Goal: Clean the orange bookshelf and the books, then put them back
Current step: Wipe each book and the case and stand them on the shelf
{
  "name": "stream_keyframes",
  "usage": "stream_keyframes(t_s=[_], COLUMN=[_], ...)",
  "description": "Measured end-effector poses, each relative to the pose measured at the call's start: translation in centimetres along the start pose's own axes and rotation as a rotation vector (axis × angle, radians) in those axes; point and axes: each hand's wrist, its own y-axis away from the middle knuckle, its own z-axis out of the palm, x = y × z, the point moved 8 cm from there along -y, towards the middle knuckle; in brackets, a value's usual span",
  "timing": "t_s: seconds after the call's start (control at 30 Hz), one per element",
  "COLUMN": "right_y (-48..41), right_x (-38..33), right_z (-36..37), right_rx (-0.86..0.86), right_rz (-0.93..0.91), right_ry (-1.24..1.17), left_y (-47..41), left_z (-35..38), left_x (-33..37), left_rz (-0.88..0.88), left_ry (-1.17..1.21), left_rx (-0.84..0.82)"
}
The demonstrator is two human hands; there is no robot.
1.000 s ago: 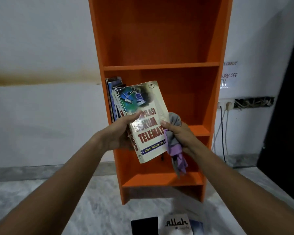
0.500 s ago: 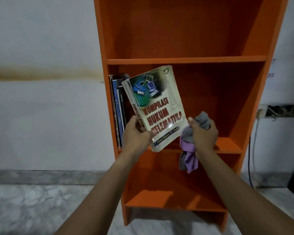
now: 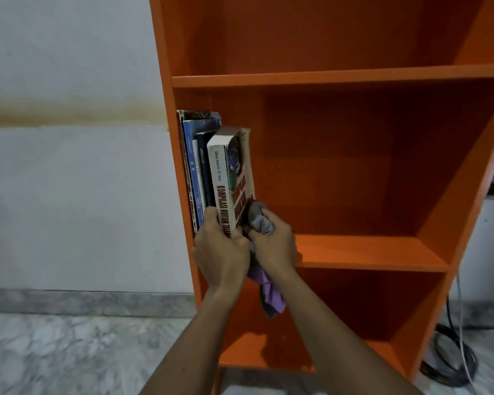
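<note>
— So, from the left: what stands against the white wall (image 3: 69,181)?

— An orange bookshelf (image 3: 340,78) on a marbled floor (image 3: 54,352). At the far left of its middle shelf (image 3: 368,252), a row of thin books (image 3: 197,172) stands upright against the side panel.

— And the book being handled?

— A cream paperback titled "Kompilasi Hukum Telematika" (image 3: 226,181) stands just right of that row, touching it, spine outward and nearly upright, its top tipped slightly right. The left hand (image 3: 220,252) is wrapped around the foot of its spine.

— The other hand?

— The right hand (image 3: 274,246) is closed around a bunched grey-and-purple cloth (image 3: 260,223), pressed against the paperback's front cover near its lower edge. A tail of the cloth hangs down below the shelf edge.

— Further right?

— Bare shelf board, then dark cables (image 3: 448,357) coiled on the floor beside the unit.
</note>
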Motion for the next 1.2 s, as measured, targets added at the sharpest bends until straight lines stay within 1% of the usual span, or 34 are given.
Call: stream_keyframes(t_s=[0.1, 0.2, 0.27, 0.4, 0.7, 0.83, 0.93, 1.07, 1.2], right_y=[-0.8, -1.2, -1.2, -1.0, -0.5, -0.1, 0.5, 2.2, 4.1], right_x=[-0.2, 0.2, 0.2, -0.1, -0.1, -0.3, -0.4, -1.1, -2.7], right_z=[0.8, 0.9, 0.8, 1.0, 1.0, 1.1, 0.9, -1.6, -6.3], right_rx=[-0.024, 0.006, 0.03, 0.015, 0.076, 0.078, 0.046, 0.097, 0.173], right_rz=[-0.001, 0.007, -0.001, -0.008, -0.016, -0.039, -0.069, -0.117, -0.184], right_ry=[-0.016, 0.041, 0.075, 0.097, 0.15, 0.123, 0.033, -0.075, -0.069], left_y=[0.0, -0.5, -0.9, -1.1, -1.1, -0.9, -0.5, 0.7, 2.2], left_z=[0.0, 0.3, 0.1, -0.3, -1.6, -1.7, -1.5, -2.0, -2.4], left_x=[-0.1, -0.7, -0.9, -1.5, -1.9, -2.3, -2.3, -1.7, -0.2], left_rz=[0.036, 0.046, 0.043, 0.006, 0.005, -0.008, 0.026, 0.038, 0.049], left_ry=[0.003, 0.005, 0.013, -0.006, -0.036, -0.027, -0.081, -0.184, -0.292], left_rx=[0.04, 0.018, 0.009, -0.002, 0.008, -0.015, -0.038, -0.077, -0.172])
